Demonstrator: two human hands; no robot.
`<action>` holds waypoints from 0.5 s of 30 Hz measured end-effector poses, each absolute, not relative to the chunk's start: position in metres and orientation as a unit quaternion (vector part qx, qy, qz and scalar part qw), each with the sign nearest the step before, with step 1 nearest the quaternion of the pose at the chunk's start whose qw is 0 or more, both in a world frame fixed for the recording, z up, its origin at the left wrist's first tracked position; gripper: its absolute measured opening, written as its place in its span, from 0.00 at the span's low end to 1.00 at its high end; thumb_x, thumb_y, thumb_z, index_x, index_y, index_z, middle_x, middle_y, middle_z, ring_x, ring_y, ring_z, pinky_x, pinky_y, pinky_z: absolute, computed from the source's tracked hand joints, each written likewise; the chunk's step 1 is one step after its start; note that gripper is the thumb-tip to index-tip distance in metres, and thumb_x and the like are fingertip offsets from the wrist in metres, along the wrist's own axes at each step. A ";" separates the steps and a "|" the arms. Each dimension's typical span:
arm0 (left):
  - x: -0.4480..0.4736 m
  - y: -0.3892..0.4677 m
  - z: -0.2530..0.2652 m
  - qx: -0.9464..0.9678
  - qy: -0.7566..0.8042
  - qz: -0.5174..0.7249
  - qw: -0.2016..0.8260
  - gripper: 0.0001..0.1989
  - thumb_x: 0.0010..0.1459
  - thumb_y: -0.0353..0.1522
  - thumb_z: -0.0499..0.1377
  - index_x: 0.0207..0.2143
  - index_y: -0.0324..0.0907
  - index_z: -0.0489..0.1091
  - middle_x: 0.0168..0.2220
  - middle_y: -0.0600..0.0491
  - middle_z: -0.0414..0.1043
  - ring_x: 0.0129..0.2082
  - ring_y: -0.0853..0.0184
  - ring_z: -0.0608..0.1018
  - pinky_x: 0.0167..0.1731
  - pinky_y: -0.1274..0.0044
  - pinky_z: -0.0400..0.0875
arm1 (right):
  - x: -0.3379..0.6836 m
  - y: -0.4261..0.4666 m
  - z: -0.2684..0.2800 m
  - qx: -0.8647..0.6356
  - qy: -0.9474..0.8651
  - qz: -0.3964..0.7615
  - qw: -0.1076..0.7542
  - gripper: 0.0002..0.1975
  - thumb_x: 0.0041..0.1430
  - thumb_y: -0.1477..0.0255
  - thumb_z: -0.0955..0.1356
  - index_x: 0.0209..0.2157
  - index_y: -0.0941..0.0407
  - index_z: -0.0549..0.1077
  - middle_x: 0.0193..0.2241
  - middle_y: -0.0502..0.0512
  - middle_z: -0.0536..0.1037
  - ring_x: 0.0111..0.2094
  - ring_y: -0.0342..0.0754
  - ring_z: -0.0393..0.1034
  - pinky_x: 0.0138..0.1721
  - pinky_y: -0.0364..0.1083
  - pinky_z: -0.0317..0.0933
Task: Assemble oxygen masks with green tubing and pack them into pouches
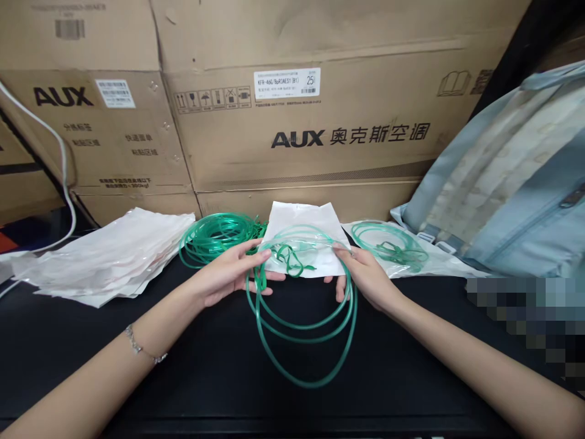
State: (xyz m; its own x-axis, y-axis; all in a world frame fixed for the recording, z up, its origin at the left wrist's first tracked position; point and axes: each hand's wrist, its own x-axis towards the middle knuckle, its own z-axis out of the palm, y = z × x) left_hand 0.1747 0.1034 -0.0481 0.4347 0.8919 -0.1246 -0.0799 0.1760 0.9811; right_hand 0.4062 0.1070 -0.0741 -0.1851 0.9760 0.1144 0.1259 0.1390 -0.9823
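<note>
A loose coil of green plastic tubing (pixel 305 337) hangs between my hands, its lower loops drooping over the black table. My left hand (pixel 235 268) pinches the coil's left side between thumb and fingers. On the opposite side, my right hand (pixel 365 271) grips the tubing, thumb on top. The coil's far part lies within or over a white pouch with a clear film front (pixel 304 213); which one I cannot tell. A knotted green strap (pixel 292 259) shows at the pouch's opening.
A stack of white pouches (pixel 105 250) lies left. Behind my left hand is a heap of coiled green tubing (pixel 219 235). Right of the middle, another pouch holds a coil (pixel 393 247). Large cardboard boxes (pixel 292 158) stand behind; a light blue backpack (pixel 516 183) sits right.
</note>
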 end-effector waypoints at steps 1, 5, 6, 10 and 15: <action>0.176 0.103 -0.050 0.532 0.403 0.368 0.648 0.26 0.51 0.32 0.60 0.52 0.43 0.55 0.47 0.44 0.66 0.41 0.55 0.76 0.29 0.70 0.77 | 0.406 0.106 -0.075 -0.448 -0.609 0.483 0.442 0.13 0.61 0.67 0.57 0.27 0.59 0.62 0.18 0.51 0.74 0.09 0.40 0.65 0.10 0.37 0.55; 0.183 0.104 -0.058 0.574 0.460 0.375 0.564 0.33 0.46 0.34 0.64 0.53 0.44 0.54 0.42 0.45 0.70 0.34 0.58 0.78 0.17 0.79 0.74 | 0.403 0.104 -0.078 -0.434 -0.607 0.520 0.416 0.13 0.60 0.64 0.58 0.28 0.58 0.61 0.20 0.51 0.75 0.11 0.42 0.67 0.10 0.38 0.57; 0.184 0.105 -0.060 0.582 0.471 0.385 0.539 0.33 0.46 0.35 0.64 0.53 0.44 0.55 0.41 0.46 0.71 0.32 0.59 0.79 0.15 0.80 0.72 | 0.402 0.103 -0.078 -0.433 -0.608 0.526 0.408 0.13 0.60 0.64 0.58 0.29 0.58 0.61 0.21 0.52 0.75 0.12 0.42 0.68 0.10 0.38 0.58; 0.187 0.106 -0.065 0.616 0.502 0.429 0.430 0.25 0.44 0.37 0.64 0.45 0.40 0.64 0.34 0.49 0.73 0.24 0.64 0.78 0.10 0.83 0.67 | 0.401 0.101 -0.077 -0.419 -0.617 0.550 0.376 0.13 0.60 0.62 0.58 0.31 0.58 0.61 0.23 0.51 0.75 0.14 0.42 0.70 0.11 0.38 0.59; 0.189 0.107 -0.072 0.616 0.504 0.476 0.375 0.18 0.42 0.41 0.63 0.33 0.40 0.65 0.29 0.55 0.70 0.24 0.66 0.76 0.13 0.81 0.71 | 0.406 0.098 -0.071 -0.360 -0.619 0.603 0.353 0.12 0.55 0.64 0.63 0.34 0.59 0.62 0.29 0.56 0.76 0.21 0.46 0.73 0.16 0.40 0.65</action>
State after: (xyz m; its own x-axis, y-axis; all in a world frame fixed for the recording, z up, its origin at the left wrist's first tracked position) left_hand 0.1889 0.1066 -0.0716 0.0388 0.9772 0.2087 0.2641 -0.2114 0.9410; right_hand 0.4055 0.0976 -0.0709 -0.4916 0.8708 0.0028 0.0201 0.0146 -0.9997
